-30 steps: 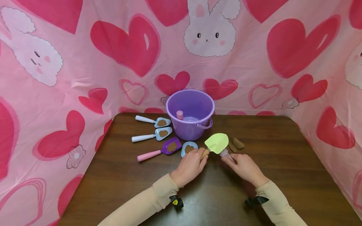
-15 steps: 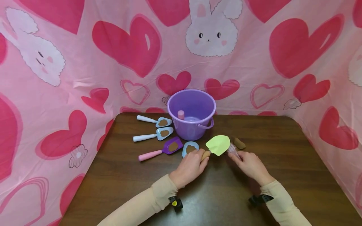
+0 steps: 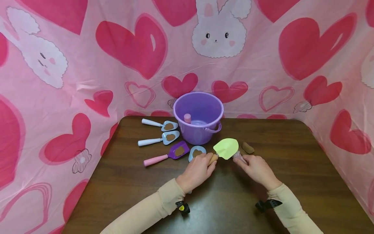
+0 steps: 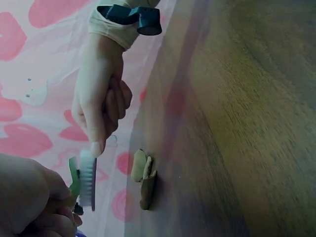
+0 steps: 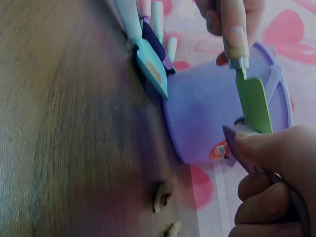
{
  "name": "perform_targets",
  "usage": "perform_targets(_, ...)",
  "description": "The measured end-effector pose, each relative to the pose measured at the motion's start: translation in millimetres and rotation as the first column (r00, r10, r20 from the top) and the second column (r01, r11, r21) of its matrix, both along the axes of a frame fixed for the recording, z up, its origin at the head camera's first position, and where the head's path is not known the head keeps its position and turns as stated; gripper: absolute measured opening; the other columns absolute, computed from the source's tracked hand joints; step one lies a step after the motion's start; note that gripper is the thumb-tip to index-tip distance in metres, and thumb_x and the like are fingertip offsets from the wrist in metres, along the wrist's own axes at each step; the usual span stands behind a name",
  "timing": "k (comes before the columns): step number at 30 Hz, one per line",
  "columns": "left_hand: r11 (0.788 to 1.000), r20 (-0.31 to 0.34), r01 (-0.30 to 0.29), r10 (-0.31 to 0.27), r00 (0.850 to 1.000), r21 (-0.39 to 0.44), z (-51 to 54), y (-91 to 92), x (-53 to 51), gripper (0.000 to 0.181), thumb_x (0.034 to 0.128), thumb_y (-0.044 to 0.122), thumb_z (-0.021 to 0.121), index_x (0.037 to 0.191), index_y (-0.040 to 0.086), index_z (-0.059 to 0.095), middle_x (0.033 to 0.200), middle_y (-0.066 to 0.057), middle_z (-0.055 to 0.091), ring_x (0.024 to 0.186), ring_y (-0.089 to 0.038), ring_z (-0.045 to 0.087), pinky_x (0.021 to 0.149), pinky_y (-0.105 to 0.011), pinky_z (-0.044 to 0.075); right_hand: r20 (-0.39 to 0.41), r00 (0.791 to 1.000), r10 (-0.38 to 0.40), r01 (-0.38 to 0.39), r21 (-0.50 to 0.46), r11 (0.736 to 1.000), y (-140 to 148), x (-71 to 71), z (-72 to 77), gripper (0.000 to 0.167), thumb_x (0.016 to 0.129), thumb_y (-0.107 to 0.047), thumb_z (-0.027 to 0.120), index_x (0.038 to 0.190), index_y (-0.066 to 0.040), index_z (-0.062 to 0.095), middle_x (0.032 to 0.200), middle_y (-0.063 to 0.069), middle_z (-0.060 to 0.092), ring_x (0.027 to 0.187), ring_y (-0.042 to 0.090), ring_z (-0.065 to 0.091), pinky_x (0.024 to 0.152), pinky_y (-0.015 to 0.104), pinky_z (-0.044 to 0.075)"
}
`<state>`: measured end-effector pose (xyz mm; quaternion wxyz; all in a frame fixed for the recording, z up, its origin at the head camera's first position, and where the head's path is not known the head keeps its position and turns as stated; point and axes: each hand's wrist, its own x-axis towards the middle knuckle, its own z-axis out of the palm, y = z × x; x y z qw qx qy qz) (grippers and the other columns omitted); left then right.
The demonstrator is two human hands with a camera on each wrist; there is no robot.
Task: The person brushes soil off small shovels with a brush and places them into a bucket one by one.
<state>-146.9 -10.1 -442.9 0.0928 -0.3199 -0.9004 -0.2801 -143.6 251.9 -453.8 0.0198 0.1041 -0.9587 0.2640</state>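
Shovel [image 3: 226, 149] looks light and stiff to me, best held by its handle [image 3: 214, 158], left hand [image 3: 196, 172] curled there, right hand [image 3: 259, 171] curled round a brush [image 3: 239, 156].

Brush [image 3: 239, 157] — partly hidden by right hand [image 3: 258, 169]

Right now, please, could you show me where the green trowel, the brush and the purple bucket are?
Green trowel [image 3: 226, 148]: head view, on its blade.
Brush [image 4: 88, 180]: left wrist view, on its bristles.
Purple bucket [image 3: 195, 134]: head view, on its outer front wall.
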Motion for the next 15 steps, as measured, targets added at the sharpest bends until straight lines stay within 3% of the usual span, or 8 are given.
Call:
perform_targets(7,1.000,-0.025,-0.007,0.007,1.000,0.010,0.3,-2.1,-1.2,0.017,0.0983,0.016,0.067,0.085,0.012,0.057,0.075,0.001,0.053,0.070,-0.014,0.056,0.061,-0.029,0.048,0.013,1.000,-0.025,0.025,-0.006,1.000,8,-2.7,-4.2,0.042,0.103,-0.043,0.063,0.072,-0.016,0.054,0.063,-0.003,0.045,0.058,0.015,0.043,0.055,0.032,0.036)
perform_targets(15,0.999,0.059,-0.036,0.035,0.998,0.021,4.8,3.0,0.0,0.011,0.1000,0.017,0.068,0.095,0.009,0.062,0.079,0.001,0.057,0.072,-0.015,0.058,0.064,-0.030,0.050,0.049,0.993,0.104,-0.104,-0.010,0.995,-11,5.7,-10.0,0.038,0.102,-0.044,0.065,0.073,-0.021,0.056,0.060,-0.011,0.037,0.054,0.005,0.038,0.053,0.025,0.033)
